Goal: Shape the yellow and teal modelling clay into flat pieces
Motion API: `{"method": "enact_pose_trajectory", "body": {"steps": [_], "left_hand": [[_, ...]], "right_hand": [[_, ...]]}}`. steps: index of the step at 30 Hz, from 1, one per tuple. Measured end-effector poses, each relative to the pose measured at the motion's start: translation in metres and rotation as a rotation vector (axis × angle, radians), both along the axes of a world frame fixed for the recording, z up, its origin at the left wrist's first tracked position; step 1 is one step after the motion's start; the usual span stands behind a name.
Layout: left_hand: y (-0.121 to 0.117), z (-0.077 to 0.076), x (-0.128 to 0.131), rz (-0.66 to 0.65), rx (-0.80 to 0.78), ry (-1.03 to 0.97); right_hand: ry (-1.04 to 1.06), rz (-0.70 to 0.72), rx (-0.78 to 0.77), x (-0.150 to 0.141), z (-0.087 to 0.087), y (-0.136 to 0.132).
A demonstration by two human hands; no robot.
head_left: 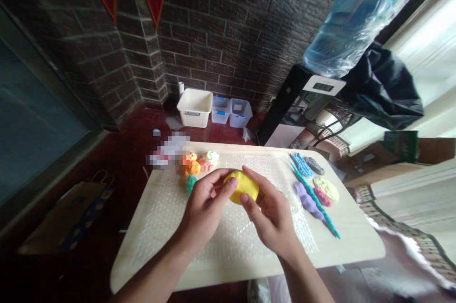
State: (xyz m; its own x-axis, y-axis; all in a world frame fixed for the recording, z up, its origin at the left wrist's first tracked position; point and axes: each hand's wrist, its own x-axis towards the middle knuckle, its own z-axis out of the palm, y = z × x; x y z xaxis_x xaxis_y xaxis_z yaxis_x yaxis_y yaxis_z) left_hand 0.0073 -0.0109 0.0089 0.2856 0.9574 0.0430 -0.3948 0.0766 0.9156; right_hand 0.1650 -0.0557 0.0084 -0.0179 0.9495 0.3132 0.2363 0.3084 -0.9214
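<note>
A rounded, flattened lump of yellow modelling clay point(245, 187) is held above the table between both hands. My left hand point(208, 194) grips its left side, thumb on the near face. On the other side my right hand point(271, 208) has its thumb at the lower edge and fingers along the top right. Beneath them lies a sheet of bubble wrap point(228, 241). Left of the hands sit orange clay point(193, 167), a green lump point(191, 183) and a pale lump point(212, 157). At right lie a purple piece point(307, 200), a long teal strip point(315, 198) and blue strands point(302, 165).
The light wooden table point(356, 241) has rounded corners. Behind it on the floor stand a white basket point(195, 108) and clear bins point(240, 113). A water dispenser point(285, 108) with a large bottle point(359, 18) is at back right. A paper bag point(67, 213) lies at left.
</note>
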Motion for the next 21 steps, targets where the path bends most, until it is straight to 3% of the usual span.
{"method": "enact_pose_trajectory", "body": {"steps": [8, 21], "left_hand": [[-0.0001, 0.0002, -0.0037, 0.039, -0.015, 0.046], [0.002, 0.002, -0.0036, 0.054, -0.046, 0.003]], "right_hand": [[-0.09, 0.029, 0.014, -0.0011, 0.004, 0.0023], [0.019, -0.007, 0.054, -0.0045, -0.0029, 0.0041]]}}
